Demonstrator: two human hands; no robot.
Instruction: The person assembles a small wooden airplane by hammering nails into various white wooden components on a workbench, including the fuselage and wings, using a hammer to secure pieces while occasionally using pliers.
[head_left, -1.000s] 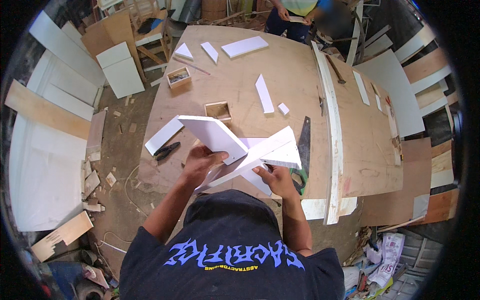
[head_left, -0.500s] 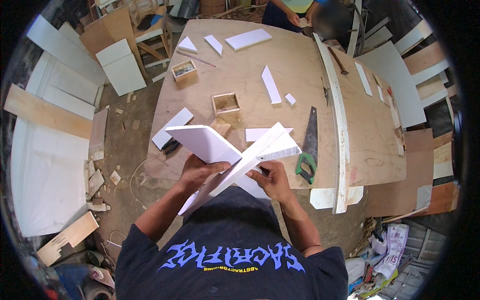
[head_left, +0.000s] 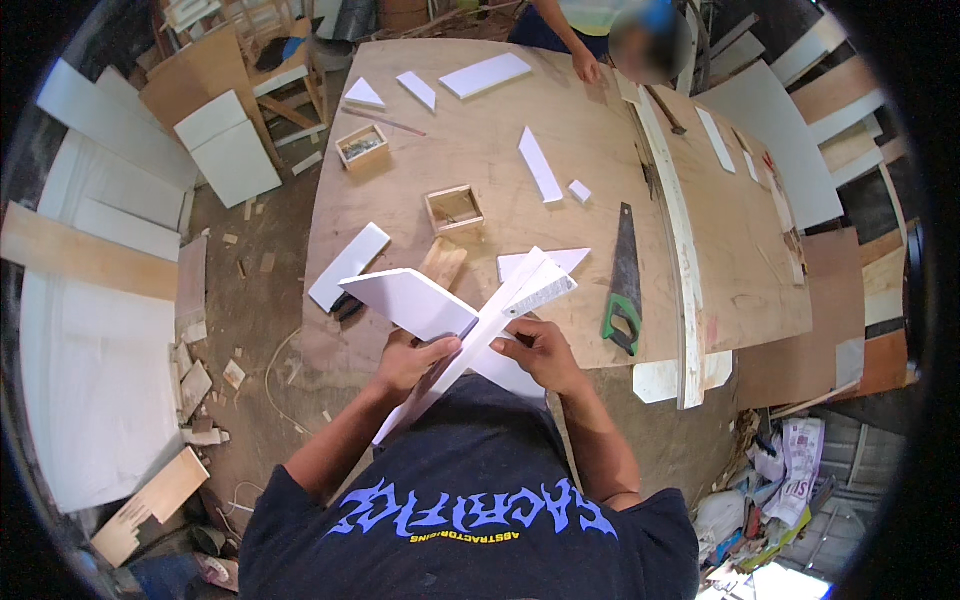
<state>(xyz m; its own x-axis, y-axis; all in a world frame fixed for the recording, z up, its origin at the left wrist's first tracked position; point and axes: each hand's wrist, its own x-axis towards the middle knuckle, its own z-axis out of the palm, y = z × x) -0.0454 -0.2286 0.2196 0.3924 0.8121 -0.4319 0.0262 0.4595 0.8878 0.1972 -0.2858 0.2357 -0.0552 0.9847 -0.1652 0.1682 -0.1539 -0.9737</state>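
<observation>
Over the near edge of the table I hold a white board assembly (head_left: 408, 303), its flat pieces meeting in a cross shape. One long narrow piece slants from my lap up to the right. My left hand (head_left: 412, 360) is closed on it, with the thumb near the joint and the other fingers partly hidden. On the other side my right hand (head_left: 541, 356) grips it with bent fingers, close under a piece with a rough grey end (head_left: 541, 294). Right of it lies a handsaw (head_left: 625, 290) with a green and black handle.
The plywood table (head_left: 400, 205) bears two small wooden boxes (head_left: 362, 148) of hardware, white offcuts (head_left: 540, 168) and a long white strip (head_left: 672, 225). A hammer (head_left: 666, 110) rests at the far right. Across the table stands another person, whose hand (head_left: 587, 68) is near the edge.
The assembly has tilted slightly in my hands, its upper right end shifting left. Across the table, the other person's hand has lowered toward the edge.
</observation>
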